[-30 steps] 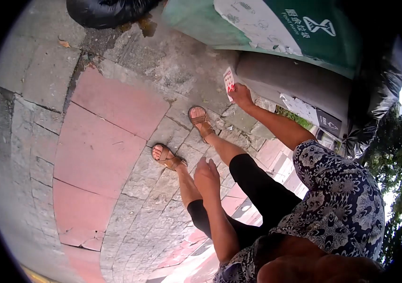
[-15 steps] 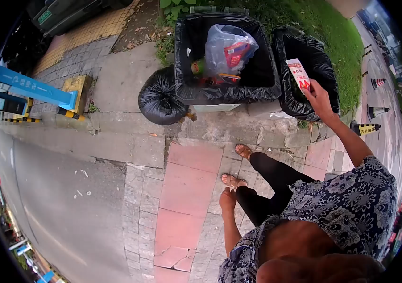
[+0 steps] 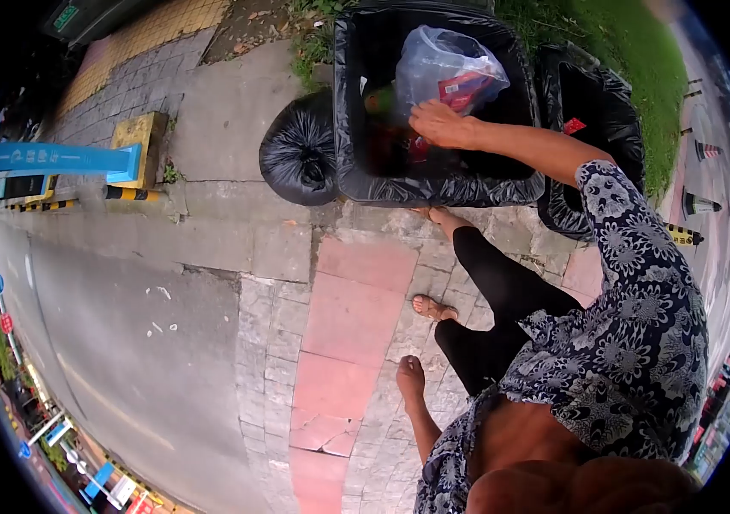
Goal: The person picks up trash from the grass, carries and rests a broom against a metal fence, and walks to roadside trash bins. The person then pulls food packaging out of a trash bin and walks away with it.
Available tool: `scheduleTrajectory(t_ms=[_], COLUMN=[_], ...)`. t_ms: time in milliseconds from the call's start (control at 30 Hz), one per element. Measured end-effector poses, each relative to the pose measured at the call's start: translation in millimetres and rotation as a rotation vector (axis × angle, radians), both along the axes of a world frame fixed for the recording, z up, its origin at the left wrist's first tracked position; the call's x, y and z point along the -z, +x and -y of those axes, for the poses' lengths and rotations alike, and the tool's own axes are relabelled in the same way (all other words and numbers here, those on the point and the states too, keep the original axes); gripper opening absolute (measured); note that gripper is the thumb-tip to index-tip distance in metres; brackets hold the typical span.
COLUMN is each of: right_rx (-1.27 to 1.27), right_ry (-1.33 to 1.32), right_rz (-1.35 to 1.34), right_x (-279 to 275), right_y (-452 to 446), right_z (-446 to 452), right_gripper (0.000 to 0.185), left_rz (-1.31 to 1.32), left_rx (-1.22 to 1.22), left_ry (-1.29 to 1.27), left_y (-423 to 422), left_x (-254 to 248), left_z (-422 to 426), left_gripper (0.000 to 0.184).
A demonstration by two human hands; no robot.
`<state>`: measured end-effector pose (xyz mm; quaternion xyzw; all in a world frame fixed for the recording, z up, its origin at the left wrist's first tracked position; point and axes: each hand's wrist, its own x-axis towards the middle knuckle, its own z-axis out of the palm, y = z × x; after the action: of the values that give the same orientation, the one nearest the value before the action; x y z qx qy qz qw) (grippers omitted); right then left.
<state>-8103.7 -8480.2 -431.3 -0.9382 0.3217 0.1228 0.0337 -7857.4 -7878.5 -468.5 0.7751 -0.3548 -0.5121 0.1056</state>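
Observation:
My right hand point(image 3: 442, 126) is inside the larger bin point(image 3: 352, 184), which is lined with a black bag. Its fingers bend downward at the lower edge of a clear plastic bag point(image 3: 438, 64) that has a red packet point(image 3: 463, 88) in or against it. The fingertips are hidden, so any grip is unclear. Just below the hand is a red item point(image 3: 418, 151), and a greenish one point(image 3: 376, 103) lies to the left, both in shadow. My left hand point(image 3: 410, 374) hangs low over the paving, fingers curled, nothing visible in it.
A second black-lined bin point(image 3: 630, 146) stands at the right, with a small red piece point(image 3: 575, 126) in it. A tied black garbage bag point(image 3: 300, 154) leans by the larger bin's left side. Further left is a blue barrier arm point(image 3: 56, 159). Striped cones point(image 3: 683, 233) stand at right.
My right hand has let go of the red-and-white paper packet over the right bin and moved left into the larger bin. The view has shifted, and one foot has stepped nearer the bins.

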Motion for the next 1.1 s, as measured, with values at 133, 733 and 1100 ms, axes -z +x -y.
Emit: scheduleTrajectory(t_ms=[133, 733, 1100], right_rx=[0.096, 1.302, 0.825], right_ry=[0.353, 0.888, 0.632], right_rz=[-0.452, 0.361, 0.287], right_x=[174, 142, 241], right_y=[49, 6, -84], right_z=[84, 104, 53], right_gripper=[0.026, 0.044, 0.047], left_rz=[-0.155, -0.322, -0.338], left_rx=[-0.203, -0.491, -0.398], left_ry=[0.245, 0.620, 0.594], left_y=[-46, -102, -91], left_x=[-33, -123, -104], left_z=[-20, 90, 106], left_gripper=[0.026, 0.033, 0.033])
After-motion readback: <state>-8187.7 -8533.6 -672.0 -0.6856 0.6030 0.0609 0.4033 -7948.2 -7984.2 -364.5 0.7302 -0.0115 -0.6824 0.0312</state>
